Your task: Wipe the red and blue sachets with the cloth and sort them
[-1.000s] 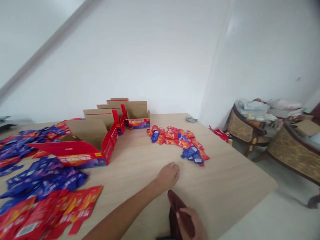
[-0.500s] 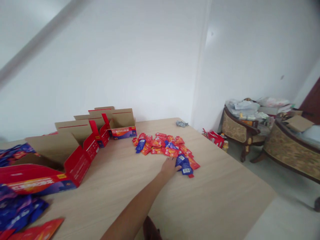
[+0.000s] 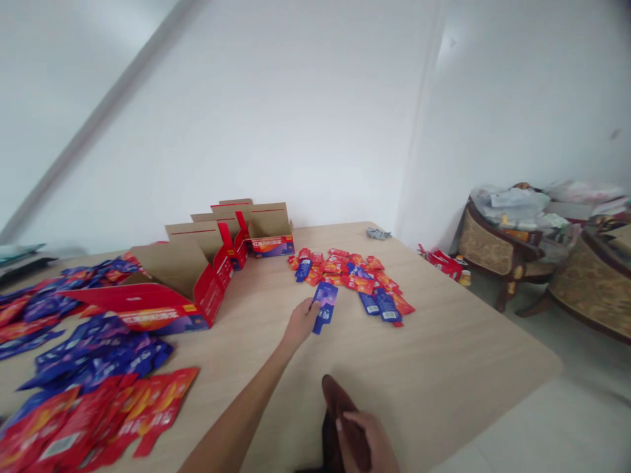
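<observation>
My left hand (image 3: 302,323) reaches over the table and pinches a blue sachet (image 3: 326,303) at its left edge, above the wood. Just beyond it lies a loose pile of red sachets (image 3: 358,283), with blue sachets (image 3: 388,307) at its right front. At the bottom edge my right hand (image 3: 367,440) has its fingers closed around a dark brown object (image 3: 340,401), partly cut off by the frame. On the left are a heap of blue sachets (image 3: 106,351) and overlapping red sachets (image 3: 160,404).
Open red and brown cartons (image 3: 162,312) stand in a row on the wooden table (image 3: 444,355). More mixed sachets (image 3: 73,282) lie behind the left heap. A grey item (image 3: 378,234) rests at the far edge. Right of the table stand patterned chairs (image 3: 493,243) with bags.
My left hand has pulled back from the pile with a blue sachet in it. My right hand has come into view at the bottom. The view has shifted left, showing more sachets.
</observation>
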A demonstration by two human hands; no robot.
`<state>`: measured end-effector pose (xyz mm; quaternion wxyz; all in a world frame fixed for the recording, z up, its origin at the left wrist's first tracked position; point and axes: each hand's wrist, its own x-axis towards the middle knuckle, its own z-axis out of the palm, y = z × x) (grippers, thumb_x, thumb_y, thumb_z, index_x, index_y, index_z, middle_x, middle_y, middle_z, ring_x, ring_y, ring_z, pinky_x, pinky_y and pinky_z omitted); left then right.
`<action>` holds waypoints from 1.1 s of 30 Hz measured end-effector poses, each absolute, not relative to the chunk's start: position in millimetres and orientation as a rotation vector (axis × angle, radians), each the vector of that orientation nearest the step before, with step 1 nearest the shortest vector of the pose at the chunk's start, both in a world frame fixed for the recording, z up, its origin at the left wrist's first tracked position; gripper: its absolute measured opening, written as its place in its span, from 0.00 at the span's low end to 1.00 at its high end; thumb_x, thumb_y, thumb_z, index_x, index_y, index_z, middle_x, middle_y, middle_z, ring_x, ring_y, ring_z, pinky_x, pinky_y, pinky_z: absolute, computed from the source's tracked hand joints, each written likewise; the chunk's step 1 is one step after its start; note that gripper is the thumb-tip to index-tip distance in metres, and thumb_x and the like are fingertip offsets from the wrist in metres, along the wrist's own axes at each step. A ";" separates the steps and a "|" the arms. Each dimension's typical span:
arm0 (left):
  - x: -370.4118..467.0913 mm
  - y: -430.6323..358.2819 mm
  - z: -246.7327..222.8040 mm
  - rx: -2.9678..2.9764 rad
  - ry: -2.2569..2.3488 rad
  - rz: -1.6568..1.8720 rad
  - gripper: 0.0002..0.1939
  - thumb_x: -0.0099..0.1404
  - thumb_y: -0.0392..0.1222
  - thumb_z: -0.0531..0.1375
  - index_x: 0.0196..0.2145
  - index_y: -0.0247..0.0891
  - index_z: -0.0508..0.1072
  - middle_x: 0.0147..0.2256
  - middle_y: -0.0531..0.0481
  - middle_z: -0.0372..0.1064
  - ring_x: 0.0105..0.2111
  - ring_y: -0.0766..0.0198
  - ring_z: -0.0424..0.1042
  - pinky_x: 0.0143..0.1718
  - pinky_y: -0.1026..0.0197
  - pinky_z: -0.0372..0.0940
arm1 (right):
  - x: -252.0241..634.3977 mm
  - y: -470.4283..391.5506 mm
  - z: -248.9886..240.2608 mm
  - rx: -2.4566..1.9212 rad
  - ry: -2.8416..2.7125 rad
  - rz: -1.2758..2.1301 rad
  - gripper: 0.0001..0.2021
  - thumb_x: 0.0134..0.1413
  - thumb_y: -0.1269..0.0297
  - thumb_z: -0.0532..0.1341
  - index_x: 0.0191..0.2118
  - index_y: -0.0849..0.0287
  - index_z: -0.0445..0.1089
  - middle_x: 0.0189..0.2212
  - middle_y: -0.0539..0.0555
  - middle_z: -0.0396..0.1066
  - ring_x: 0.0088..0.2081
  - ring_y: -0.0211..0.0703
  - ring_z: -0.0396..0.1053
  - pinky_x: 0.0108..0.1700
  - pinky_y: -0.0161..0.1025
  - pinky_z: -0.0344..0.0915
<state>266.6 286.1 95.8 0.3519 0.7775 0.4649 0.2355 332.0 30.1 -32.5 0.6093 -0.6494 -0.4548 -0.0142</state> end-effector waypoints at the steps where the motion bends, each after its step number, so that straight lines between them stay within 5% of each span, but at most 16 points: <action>1: 240.0 275.7 95.3 1.943 1.167 0.614 0.25 0.79 0.56 0.46 0.45 0.33 0.74 0.33 0.48 0.72 0.32 0.62 0.73 0.32 0.63 0.66 | 330.3 26.0 -30.0 -1.512 -1.043 -0.019 0.10 0.63 0.52 0.65 0.43 0.50 0.78 0.41 0.55 0.79 0.42 0.50 0.79 0.44 0.42 0.77; 4: 161.5 232.3 89.0 1.753 1.084 0.611 0.32 0.73 0.67 0.50 0.49 0.34 0.73 0.31 0.50 0.72 0.27 0.64 0.71 0.28 0.65 0.64 | 329.8 13.9 -20.3 -1.535 -1.069 0.058 0.13 0.62 0.49 0.66 0.44 0.52 0.78 0.43 0.56 0.79 0.44 0.50 0.78 0.46 0.43 0.76; 7: 96.7 182.1 77.7 1.550 1.009 0.583 0.34 0.68 0.69 0.59 0.55 0.35 0.71 0.38 0.46 0.76 0.33 0.62 0.74 0.35 0.62 0.68 | 331.4 6.9 -13.3 -1.565 -1.040 0.111 0.15 0.62 0.48 0.67 0.44 0.53 0.77 0.43 0.56 0.78 0.44 0.51 0.77 0.48 0.44 0.74; 11: 43.5 127.0 54.5 1.402 0.958 0.515 0.38 0.65 0.60 0.67 0.64 0.37 0.65 0.43 0.43 0.77 0.37 0.58 0.76 0.39 0.59 0.70 | 329.2 4.8 -9.4 -1.601 -0.985 0.144 0.17 0.60 0.46 0.68 0.45 0.54 0.77 0.43 0.56 0.79 0.45 0.51 0.76 0.49 0.45 0.72; 17: 20.9 72.5 26.5 1.804 1.197 0.440 0.41 0.69 0.40 0.63 0.74 0.40 0.50 0.46 0.44 0.78 0.43 0.53 0.78 0.49 0.52 0.71 | 324.6 6.5 -3.5 -1.667 -0.931 0.104 0.20 0.58 0.43 0.68 0.44 0.55 0.78 0.43 0.57 0.80 0.44 0.51 0.77 0.51 0.47 0.70; 22: 15.3 24.0 27.9 2.454 1.185 0.604 0.35 0.71 0.38 0.63 0.71 0.41 0.58 0.68 0.36 0.60 0.65 0.45 0.62 0.65 0.40 0.62 | 326.8 7.7 -2.8 -1.711 -0.906 0.152 0.21 0.56 0.43 0.69 0.45 0.55 0.78 0.43 0.57 0.81 0.46 0.52 0.77 0.53 0.49 0.70; 28: 15.3 -5.4 8.8 2.844 0.908 0.569 0.24 0.73 0.46 0.63 0.63 0.40 0.70 0.68 0.39 0.62 0.66 0.47 0.63 0.62 0.46 0.67 | 326.4 27.1 32.0 -1.665 -0.840 0.217 0.21 0.56 0.43 0.70 0.45 0.55 0.77 0.44 0.57 0.80 0.48 0.53 0.77 0.54 0.50 0.70; 33: 21.4 0.9 -13.5 2.848 0.835 0.667 0.20 0.75 0.43 0.61 0.62 0.40 0.71 0.65 0.42 0.66 0.67 0.52 0.63 0.65 0.49 0.65 | 280.2 50.0 67.3 -1.468 -1.269 0.179 0.12 0.62 0.52 0.68 0.46 0.52 0.76 0.44 0.55 0.78 0.47 0.50 0.76 0.52 0.48 0.71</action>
